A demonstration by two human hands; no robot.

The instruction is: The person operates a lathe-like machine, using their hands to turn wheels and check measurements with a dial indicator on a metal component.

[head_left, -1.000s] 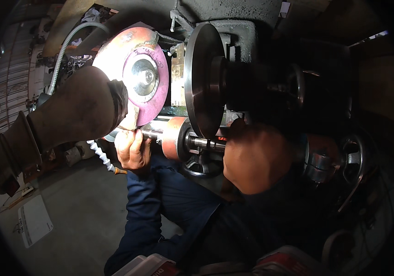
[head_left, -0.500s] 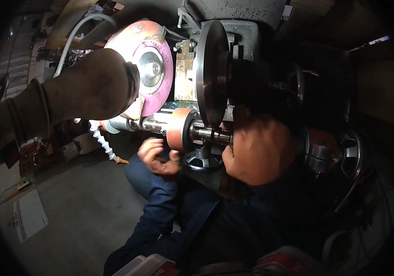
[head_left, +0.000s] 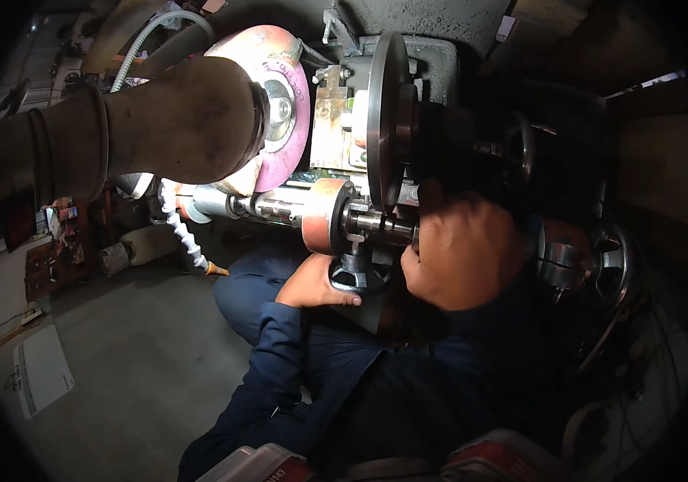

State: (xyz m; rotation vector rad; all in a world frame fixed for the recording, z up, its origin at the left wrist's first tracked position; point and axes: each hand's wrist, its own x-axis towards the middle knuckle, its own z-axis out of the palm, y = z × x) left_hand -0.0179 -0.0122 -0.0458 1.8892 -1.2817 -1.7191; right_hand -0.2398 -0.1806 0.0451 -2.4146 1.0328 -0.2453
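Note:
My left hand (head_left: 310, 281) grips the rim of a small metal handwheel (head_left: 368, 283) under the machine; its thumb shows along the near side and the other fingers are hidden. Above the wheel sits an orange-painted round housing (head_left: 325, 215), with a bright steel shaft (head_left: 378, 225) coming out of its right side. My right hand (head_left: 468, 253) is closed at the shaft's right end, knuckles up; what its fingers hold is hidden beneath it. A large grey disc (head_left: 384, 120) stands upright just above the shaft, left of my right hand.
A pink grinding wheel (head_left: 292, 153) under an orange guard and a thick duct (head_left: 175, 120) fill the upper left. A white jointed coolant hose (head_left: 181, 229) hangs below them. On the right are a dark clamp collar (head_left: 562, 265) and a larger handwheel (head_left: 613, 265).
My left hand has moved down and right from beside the orange housing onto the small handwheel and closed on it. My right hand stays by the shaft end. The whole view has shifted slightly.

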